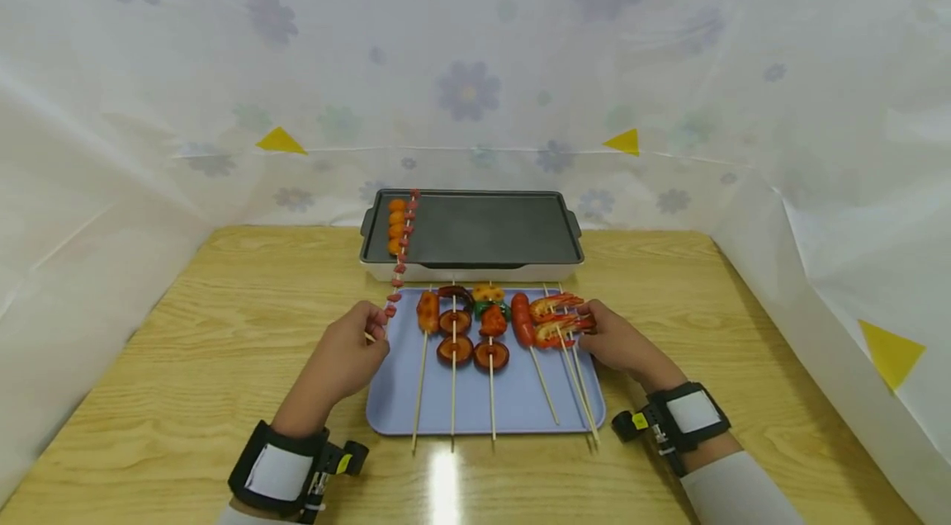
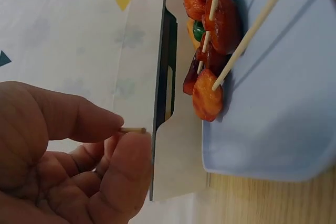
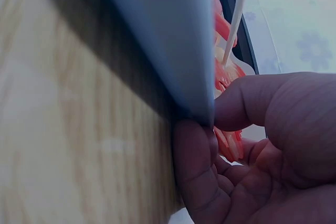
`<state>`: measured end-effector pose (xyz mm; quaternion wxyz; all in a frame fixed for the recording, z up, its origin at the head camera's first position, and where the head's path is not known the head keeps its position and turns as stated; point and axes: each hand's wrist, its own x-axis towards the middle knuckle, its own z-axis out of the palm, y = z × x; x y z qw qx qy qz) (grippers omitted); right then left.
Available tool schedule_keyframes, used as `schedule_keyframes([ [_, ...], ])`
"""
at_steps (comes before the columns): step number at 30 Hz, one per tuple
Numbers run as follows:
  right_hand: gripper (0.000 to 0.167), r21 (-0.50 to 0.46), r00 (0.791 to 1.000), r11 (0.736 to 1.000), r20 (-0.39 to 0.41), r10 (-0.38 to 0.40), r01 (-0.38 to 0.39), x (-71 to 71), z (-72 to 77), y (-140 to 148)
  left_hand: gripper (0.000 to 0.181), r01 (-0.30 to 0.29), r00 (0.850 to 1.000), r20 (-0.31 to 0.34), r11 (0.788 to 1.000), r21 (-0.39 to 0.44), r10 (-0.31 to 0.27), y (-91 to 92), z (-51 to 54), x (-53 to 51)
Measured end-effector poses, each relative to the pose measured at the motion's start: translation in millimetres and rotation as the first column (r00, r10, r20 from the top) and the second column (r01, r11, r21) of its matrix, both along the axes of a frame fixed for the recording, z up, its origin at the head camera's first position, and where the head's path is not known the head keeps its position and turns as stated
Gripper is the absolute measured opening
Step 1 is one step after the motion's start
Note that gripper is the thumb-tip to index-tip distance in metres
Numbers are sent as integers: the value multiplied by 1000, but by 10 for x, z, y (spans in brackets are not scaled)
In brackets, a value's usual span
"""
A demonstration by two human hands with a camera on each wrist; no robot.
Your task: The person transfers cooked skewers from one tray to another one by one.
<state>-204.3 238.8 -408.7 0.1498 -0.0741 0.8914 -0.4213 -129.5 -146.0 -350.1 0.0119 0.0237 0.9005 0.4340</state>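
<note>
My left hand (image 1: 349,353) pinches the stick end of a meat skewer (image 1: 401,267) with small red pieces; the stick's tip (image 2: 135,129) shows between thumb and forefinger in the left wrist view. Its far part slants over the left side of the black griddle (image 1: 486,224), beside a skewer of orange balls (image 1: 397,228). My right hand (image 1: 620,347) grips the right rim of the pale blue tray (image 1: 394,405), thumb above and fingers below in the right wrist view, close to the prawn skewers (image 3: 229,142).
On the tray lie a sausage skewer (image 1: 523,319), a skewer with mushroom slices (image 1: 455,350), a mixed skewer (image 1: 492,320) and a skewer with one browned piece (image 1: 428,312). Their sticks overhang the front rim. Floral sheeting (image 1: 468,92) encloses the wooden table (image 1: 245,294).
</note>
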Motion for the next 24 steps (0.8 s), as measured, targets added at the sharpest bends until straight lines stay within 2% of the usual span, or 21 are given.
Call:
schedule_keyframes([
  [7,49,-20,1000,1000,18,-13,13,0,1,-9,21,25,998,59,999,-29,-23,16,-6,220],
  [12,49,-25,1000,1000,16,-10,10,11,8,-19,18,19,997,77,999,-34,-16,65,-61,350],
  [17,50,-16,1000,1000,11,-14,14,17,8,-23,18,6,998,59,1000,-31,-4,89,-125,441],
  [21,50,-6,1000,1000,10,-14,14,8,4,-20,19,-4,996,84,1000,-28,7,85,-179,489],
  [24,50,-1,1000,1000,3,-9,9,-3,-3,-19,18,-8,995,97,998,-57,13,73,-212,517],
])
